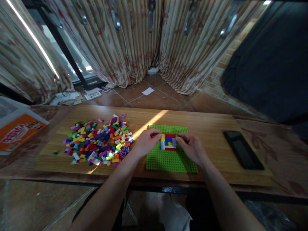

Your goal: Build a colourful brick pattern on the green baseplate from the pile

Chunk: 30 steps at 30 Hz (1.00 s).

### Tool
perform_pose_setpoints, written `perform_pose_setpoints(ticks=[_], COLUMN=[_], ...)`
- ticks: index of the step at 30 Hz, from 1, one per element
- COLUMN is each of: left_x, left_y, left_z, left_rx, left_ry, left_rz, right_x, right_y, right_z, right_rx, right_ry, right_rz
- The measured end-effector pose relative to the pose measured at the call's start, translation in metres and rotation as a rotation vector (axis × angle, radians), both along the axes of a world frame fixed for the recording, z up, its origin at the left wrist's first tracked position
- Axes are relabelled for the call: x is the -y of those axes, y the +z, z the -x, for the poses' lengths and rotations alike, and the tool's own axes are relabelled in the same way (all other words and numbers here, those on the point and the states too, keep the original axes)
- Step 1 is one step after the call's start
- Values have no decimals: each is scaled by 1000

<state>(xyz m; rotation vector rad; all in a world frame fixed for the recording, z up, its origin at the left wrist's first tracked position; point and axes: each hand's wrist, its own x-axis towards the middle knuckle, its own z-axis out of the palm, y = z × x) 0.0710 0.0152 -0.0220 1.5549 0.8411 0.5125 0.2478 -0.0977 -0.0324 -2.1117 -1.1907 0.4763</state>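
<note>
A small block build [169, 142] of red, blue, yellow, white and grey toy bricks sits on the green studded baseplate [172, 163]. My left hand [148, 141] is closed, its thumb and forefinger against the build's left edge near the yellow bricks. On the opposite side, my right hand [191, 146] has its bent fingertips at the grey bricks of the right edge. Both hands grip the build from its sides. Whether a loose brick is between any fingers is too small to see. To the left of the baseplate spreads a heap of mixed toy bricks [96, 141].
The wooden board [211, 160] carries a black tablet or phone [243, 150] at the right. A clear tub with an orange label [20, 130] stands at far left. A few bricks, including a green one [55, 153], lie apart from the heap. Curtains [139, 48] hang beyond the table.
</note>
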Motion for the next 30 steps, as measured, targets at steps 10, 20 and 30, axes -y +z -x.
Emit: perform_pose_setpoints(ticks=[10,20,30], left_x=[-1,-1,-1], left_y=[-5,-11,-10], left_z=[0,0,2], left_rx=[19,12,-22], left_ry=[3,2,-12], left_rz=[-1,-52,-145], right_x=[-7,-8,-1], right_y=[-5,2,4], right_z=[-2,2,13], right_rx=[-45,24,160], right_ry=[-50,18,28], right_rz=[66,97,52])
